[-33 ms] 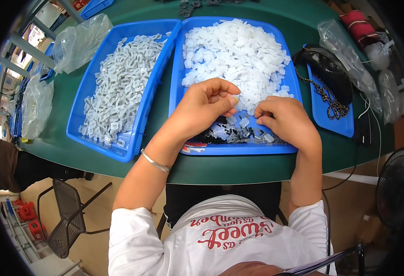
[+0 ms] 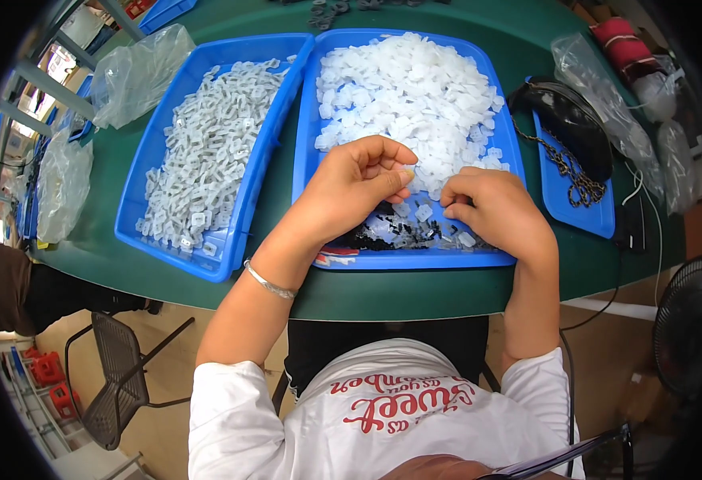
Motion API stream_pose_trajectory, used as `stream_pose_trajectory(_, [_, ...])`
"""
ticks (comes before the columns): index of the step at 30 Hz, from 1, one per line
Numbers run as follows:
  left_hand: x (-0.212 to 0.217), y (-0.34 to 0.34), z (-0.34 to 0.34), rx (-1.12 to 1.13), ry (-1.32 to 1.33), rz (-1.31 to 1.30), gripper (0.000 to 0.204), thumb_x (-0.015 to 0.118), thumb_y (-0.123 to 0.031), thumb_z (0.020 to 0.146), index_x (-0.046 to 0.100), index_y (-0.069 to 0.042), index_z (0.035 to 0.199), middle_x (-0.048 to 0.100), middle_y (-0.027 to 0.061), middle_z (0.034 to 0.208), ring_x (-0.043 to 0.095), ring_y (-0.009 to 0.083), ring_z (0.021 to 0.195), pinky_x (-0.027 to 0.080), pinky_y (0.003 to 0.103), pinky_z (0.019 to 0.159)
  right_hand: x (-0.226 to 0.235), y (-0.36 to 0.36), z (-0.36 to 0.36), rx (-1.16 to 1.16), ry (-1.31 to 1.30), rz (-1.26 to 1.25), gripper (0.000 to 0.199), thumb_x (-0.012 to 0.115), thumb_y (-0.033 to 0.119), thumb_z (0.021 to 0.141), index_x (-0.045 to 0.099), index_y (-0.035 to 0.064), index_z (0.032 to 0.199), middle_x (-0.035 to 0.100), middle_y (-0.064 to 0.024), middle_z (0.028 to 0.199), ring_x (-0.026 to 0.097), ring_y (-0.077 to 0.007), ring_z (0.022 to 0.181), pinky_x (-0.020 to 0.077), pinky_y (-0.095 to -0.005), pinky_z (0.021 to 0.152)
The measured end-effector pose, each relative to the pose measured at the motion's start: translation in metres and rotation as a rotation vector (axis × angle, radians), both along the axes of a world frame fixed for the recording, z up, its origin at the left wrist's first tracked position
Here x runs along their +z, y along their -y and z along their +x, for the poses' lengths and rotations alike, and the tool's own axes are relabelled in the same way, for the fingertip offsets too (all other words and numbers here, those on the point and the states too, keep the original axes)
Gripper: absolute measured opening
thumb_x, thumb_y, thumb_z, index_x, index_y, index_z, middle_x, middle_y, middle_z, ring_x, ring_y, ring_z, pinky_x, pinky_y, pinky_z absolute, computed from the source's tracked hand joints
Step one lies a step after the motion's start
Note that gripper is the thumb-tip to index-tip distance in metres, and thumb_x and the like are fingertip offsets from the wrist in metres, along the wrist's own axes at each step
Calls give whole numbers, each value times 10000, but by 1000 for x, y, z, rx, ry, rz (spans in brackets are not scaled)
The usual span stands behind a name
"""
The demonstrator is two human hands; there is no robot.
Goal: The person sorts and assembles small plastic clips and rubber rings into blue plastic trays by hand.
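Note:
My left hand hovers over the near half of a blue tray, thumb and fingers pinched together. Whatever lies in that pinch is too small to make out. Just to its right, my right hand is closed too, thumb against curled forefinger, with its fingertips' contents hidden. The two hands are apart. Beyond them a heap of thin, whitish translucent plastic pieces fills the far part of the tray. Below the hands lie small black parts mixed with a few clear pieces.
At left stands another blue tray of greyish clear plastic parts. To the right, a black bag with a chain lies on a small blue tray. Plastic bags flank the green table. A chair and fan stand nearby.

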State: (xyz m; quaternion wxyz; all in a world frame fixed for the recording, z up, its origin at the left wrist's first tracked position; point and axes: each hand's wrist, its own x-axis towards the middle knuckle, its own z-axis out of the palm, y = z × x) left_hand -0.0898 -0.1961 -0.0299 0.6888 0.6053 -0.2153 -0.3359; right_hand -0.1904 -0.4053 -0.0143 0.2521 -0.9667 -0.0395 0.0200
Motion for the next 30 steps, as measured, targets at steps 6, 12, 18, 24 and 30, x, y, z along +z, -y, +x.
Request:
stream_pose_trajectory(6, [3,1,1,-10,-3,42,188,658,-23,919,637,19,1101,660,51,965,662,116,838,547,244,756,1,2,-3,98,12,-7,149,757,61,742,674,27,862,646,-98,785,627,-237,706,482,-343,646])
stream_pose_trajectory(12, [-1,0,1,2,63,64,178,641,-45,933,629,36,1091,657,53,951,654,108,824,551,248,739,31,26,-20,-159,-175,138,138,748,119,752,699,34,849,684,-118,757,654,-278,710,488,-365,677])
stream_pose_trajectory(18, [-4,0,2,2,78,56,180,642,-49,932,632,34,1091,654,48,945,645,100,817,544,243,732,26,14,-48,-202,-117,-221,166,753,150,750,727,38,869,708,-140,840,681,-313,799,516,-406,730])
stream_pose_trajectory(24, [0,-1,2,8,55,52,185,643,-53,934,634,25,1102,661,53,961,663,116,842,548,242,755,16,7,-46,-57,15,-155,139,749,56,737,705,28,865,678,-127,791,659,-278,699,501,-349,651])
stream_pose_trajectory(30, [0,-3,2,-66,-27,30,236,606,-36,945,631,42,1166,675,83,986,676,133,888,549,245,801,24,7,-42,-191,73,128,88,717,63,797,697,21,871,663,-123,809,631,-233,679,490,-331,643])
